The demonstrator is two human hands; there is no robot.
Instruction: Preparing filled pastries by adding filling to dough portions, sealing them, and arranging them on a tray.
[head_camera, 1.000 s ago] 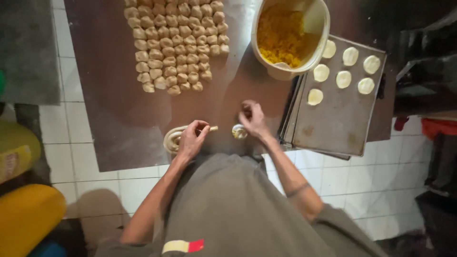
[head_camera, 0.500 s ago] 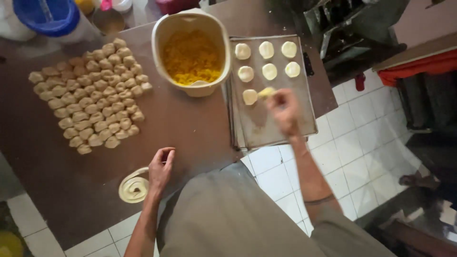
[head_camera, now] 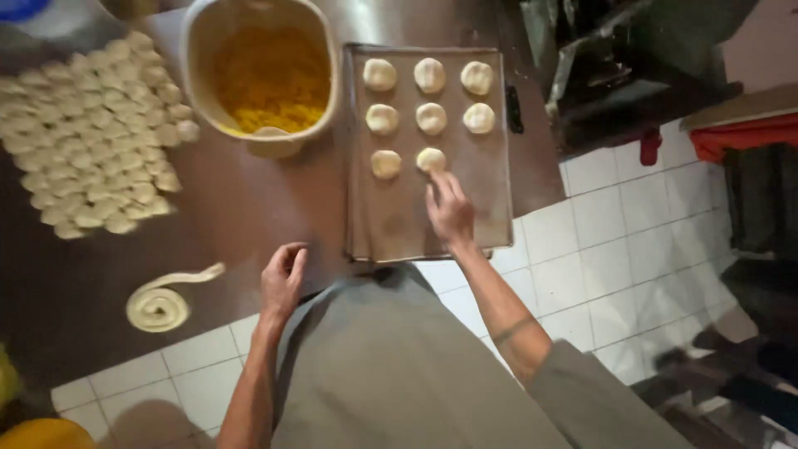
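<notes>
Head view, the only one. Compared with half a second back: camera swung a little, so tray and tub now sit nearer the top edge. Right hand (head_camera: 450,209) drawn slightly back along the baking tray (head_camera: 416,224), fingertips now just at the near edge of the eighth dough round (head_camera: 431,159) rather than over it, fingers loosely spread and gripping nothing. Left hand (head_camera: 282,278) still low on the dark table (head_camera: 241,199), shifted little, fingers curled loosely inward, empty, palm resting near the table's front edge.

Dough round: small, pale, flattened disc with a soft domed top, lying flat on the tray as the right-hand piece of the third row. Beside it, one more round (head_camera: 386,164) in the same row; above, two full rows of three, all spaced apart, none touching.

Left of the tray, just beside it: cream plastic tub (head_camera: 324,75) holding crumbly yellow filling (head_camera: 270,79). Farther left: dense block of small dough pieces (head_camera: 91,133) packed in rows on the table. Near the front left: coiled spiral of dough (head_camera: 160,304) with a loose tail pointing toward the left hand, well apart from it. Below the table: white tiled floor (head_camera: 598,274).
</notes>
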